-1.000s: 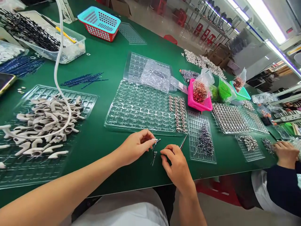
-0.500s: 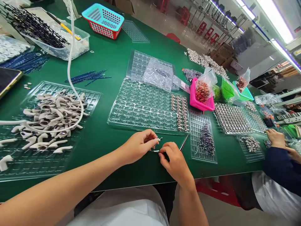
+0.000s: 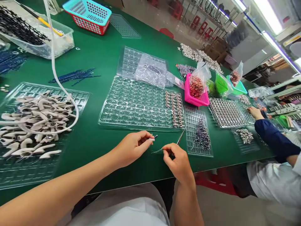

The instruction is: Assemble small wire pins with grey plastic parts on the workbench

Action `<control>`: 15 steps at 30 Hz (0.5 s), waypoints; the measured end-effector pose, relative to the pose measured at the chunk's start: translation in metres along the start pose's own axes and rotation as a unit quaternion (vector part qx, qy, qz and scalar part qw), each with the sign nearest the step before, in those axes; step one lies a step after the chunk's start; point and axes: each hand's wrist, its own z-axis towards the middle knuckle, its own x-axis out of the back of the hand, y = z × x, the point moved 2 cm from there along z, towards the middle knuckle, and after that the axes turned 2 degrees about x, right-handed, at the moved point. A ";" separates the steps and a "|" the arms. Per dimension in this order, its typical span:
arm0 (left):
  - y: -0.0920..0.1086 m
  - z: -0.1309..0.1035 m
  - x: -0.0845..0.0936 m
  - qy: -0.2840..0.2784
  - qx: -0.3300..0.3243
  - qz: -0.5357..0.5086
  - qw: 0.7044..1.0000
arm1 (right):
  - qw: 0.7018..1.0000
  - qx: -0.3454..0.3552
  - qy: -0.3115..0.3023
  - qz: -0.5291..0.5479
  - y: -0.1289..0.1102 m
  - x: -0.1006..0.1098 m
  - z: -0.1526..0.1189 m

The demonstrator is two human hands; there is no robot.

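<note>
My left hand (image 3: 133,149) is closed in a pinch on a small pale piece with a dark end (image 3: 154,137); its exact kind is too small to make out. To its right, my right hand (image 3: 177,161) pinches a thin piece with fine wire leads (image 3: 157,151), which points toward the left hand. Metal tweezers (image 3: 180,137) stick up from behind the right hand's fingers, apparently held in it. Just beyond both hands lies a clear plastic tray (image 3: 136,103), with small beige parts (image 3: 174,108) filling slots at its right end.
Left, a pile of beige curved shells (image 3: 44,116) lies on a tray, crossed by a white tube (image 3: 53,62). Right stands a tray of dark wired components (image 3: 202,135) below a pink basket (image 3: 196,99). Farther right, a co-worker's arm (image 3: 270,133) reaches over the table.
My hands have drawn slightly apart, and the thin wired piece now shows between them. The view has shifted right. The co-worker's hand has reached farther forward.
</note>
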 end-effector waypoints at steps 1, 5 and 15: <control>0.000 0.000 0.000 0.000 -0.002 0.006 1.000 | 1.000 0.017 0.008 0.000 -0.001 0.001 0.000; -0.002 0.000 -0.001 0.003 -0.007 0.018 1.000 | 0.993 0.092 0.069 0.005 -0.004 0.003 -0.002; -0.005 0.002 -0.002 -0.011 -0.010 -0.064 0.998 | 0.978 0.071 0.197 -0.003 0.003 -0.005 -0.005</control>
